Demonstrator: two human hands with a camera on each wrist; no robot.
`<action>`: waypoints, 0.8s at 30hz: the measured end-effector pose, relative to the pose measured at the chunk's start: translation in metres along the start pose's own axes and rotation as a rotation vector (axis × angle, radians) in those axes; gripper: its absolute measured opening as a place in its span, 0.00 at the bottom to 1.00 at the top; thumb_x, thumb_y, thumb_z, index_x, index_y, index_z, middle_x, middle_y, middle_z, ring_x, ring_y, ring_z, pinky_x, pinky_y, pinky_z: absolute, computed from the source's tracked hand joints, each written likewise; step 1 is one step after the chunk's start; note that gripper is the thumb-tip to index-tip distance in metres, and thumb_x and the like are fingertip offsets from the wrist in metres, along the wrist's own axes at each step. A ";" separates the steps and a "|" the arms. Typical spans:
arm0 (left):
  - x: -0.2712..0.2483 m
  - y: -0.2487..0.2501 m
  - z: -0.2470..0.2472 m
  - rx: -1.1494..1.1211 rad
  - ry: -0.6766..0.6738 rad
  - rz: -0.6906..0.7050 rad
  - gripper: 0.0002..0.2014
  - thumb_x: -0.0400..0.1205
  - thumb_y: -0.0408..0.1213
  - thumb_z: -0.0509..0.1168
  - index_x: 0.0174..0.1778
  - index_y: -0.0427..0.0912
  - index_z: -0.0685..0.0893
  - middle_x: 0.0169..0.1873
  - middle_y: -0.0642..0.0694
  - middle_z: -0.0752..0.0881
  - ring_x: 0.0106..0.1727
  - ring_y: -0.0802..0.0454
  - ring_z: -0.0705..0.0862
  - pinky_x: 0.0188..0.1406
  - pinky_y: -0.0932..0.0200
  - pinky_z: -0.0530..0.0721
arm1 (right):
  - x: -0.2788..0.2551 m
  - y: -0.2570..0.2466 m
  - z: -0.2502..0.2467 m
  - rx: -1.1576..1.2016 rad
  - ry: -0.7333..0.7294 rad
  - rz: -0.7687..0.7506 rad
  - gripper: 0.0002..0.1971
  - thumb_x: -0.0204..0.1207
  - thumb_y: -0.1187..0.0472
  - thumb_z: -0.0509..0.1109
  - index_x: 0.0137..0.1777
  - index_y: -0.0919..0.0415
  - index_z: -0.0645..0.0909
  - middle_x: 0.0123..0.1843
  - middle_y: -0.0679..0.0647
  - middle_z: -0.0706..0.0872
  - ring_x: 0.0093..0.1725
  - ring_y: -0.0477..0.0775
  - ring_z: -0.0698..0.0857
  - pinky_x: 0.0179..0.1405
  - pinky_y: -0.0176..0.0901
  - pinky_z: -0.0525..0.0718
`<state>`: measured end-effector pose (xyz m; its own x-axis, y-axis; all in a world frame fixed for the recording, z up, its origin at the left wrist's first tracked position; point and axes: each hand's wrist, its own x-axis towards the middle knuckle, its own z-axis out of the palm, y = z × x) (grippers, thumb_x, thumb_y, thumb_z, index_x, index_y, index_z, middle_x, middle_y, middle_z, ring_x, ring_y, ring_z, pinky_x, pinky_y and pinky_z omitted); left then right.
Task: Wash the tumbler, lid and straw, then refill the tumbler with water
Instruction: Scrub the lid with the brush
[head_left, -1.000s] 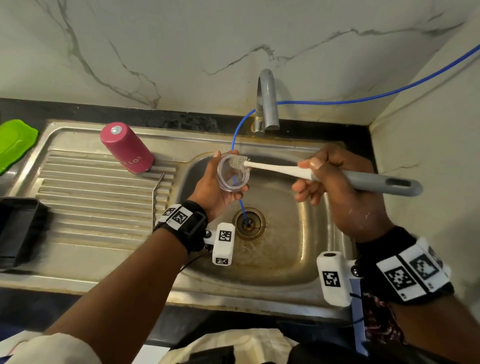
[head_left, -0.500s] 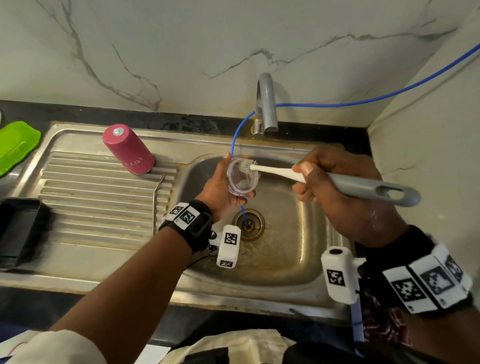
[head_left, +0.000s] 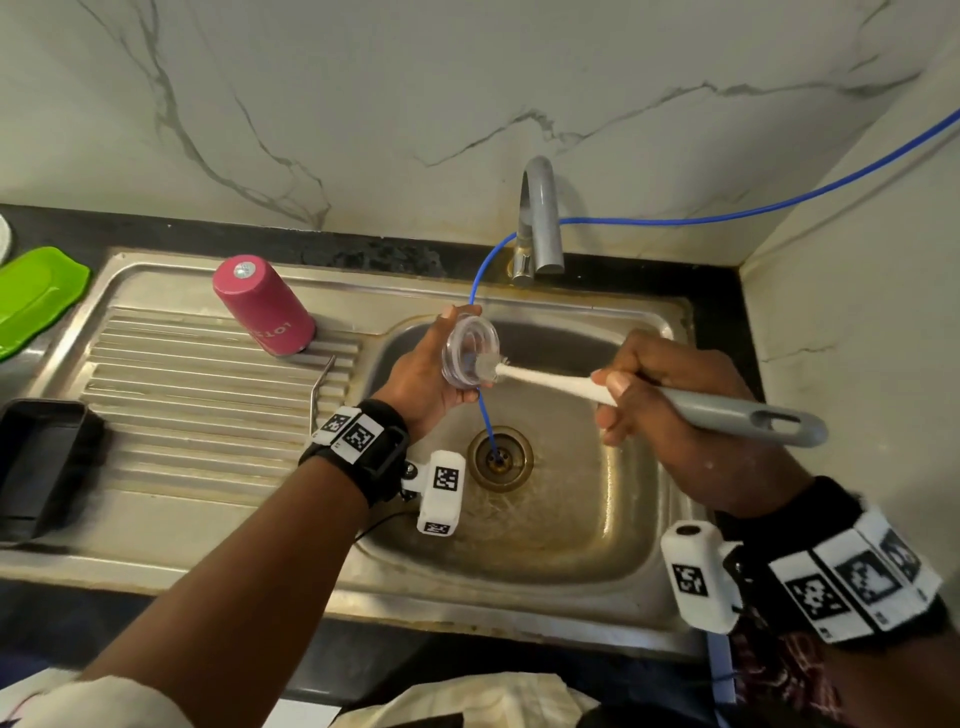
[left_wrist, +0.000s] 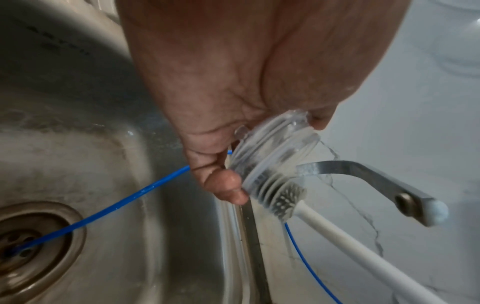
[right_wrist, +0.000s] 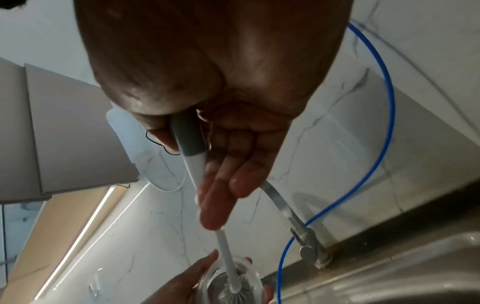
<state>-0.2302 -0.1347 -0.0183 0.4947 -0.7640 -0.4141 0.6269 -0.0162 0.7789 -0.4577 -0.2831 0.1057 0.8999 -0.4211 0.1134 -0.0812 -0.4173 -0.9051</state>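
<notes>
Head view: the clear lid (head_left: 470, 352), gripped by the left hand (head_left: 422, 375), is being scrubbed lower now, at its five o'clock edge, by the brush (head_left: 561, 383) clenched in the right hand (head_left: 670, 395); lid washing is being continued.

Left hand (head_left: 423, 374) and right hand (head_left: 670, 410) both curled, gripping.

Clear lid (head_left: 470, 351) held on edge above the sink; pink tumbler (head_left: 264, 306) inverted on drainboard.
</notes>
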 end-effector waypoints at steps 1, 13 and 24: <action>0.000 0.000 -0.001 -0.016 0.000 0.016 0.29 0.85 0.64 0.61 0.74 0.48 0.83 0.69 0.31 0.83 0.51 0.44 0.88 0.36 0.55 0.88 | -0.001 -0.001 0.002 0.062 0.000 0.042 0.10 0.86 0.61 0.67 0.45 0.64 0.84 0.37 0.59 0.91 0.33 0.57 0.92 0.35 0.57 0.93; -0.008 -0.009 0.011 0.123 -0.124 -0.028 0.29 0.84 0.68 0.57 0.80 0.63 0.76 0.75 0.37 0.83 0.57 0.31 0.89 0.50 0.43 0.87 | -0.010 0.009 -0.003 0.239 0.302 0.131 0.13 0.92 0.67 0.63 0.46 0.56 0.84 0.38 0.61 0.94 0.33 0.63 0.95 0.32 0.39 0.88; -0.001 0.012 0.017 0.066 -0.110 0.029 0.26 0.87 0.63 0.55 0.76 0.54 0.80 0.70 0.30 0.84 0.49 0.33 0.88 0.41 0.49 0.85 | -0.009 -0.002 0.001 0.323 0.253 0.072 0.10 0.86 0.55 0.66 0.47 0.60 0.82 0.36 0.61 0.93 0.31 0.66 0.93 0.30 0.42 0.87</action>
<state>-0.2336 -0.1451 -0.0001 0.4404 -0.8311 -0.3397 0.5704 -0.0332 0.8207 -0.4659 -0.2779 0.1062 0.7598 -0.6415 0.1055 0.0347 -0.1220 -0.9919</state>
